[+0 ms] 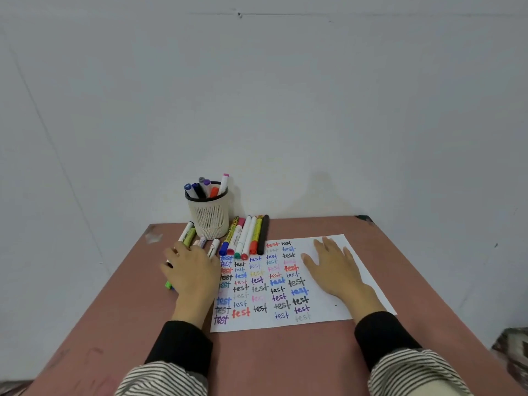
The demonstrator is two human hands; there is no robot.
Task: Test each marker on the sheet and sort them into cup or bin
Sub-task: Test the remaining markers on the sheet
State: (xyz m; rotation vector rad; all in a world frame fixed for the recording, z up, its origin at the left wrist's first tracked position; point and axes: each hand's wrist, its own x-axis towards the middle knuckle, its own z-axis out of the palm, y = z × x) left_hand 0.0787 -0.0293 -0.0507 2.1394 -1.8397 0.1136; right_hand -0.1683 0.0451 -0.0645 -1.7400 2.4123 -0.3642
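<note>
Your left hand [191, 265] lies over loose markers [188, 234] at the sheet's left edge, fingers bent down onto them; whether that grip closes on one you cannot tell. Your right hand [335, 265] lies flat, fingers spread, on the bare right part of the white paper sheet [325, 311] covered in coloured "test" words. Just beyond the sheet's far edge a row of capped markers [246, 237] lies side by side. Left of that row stands the cream mesh cup [210, 217] with a black rim, holding several markers upright. All rests on the reddish-brown bench [271, 361].
</note>
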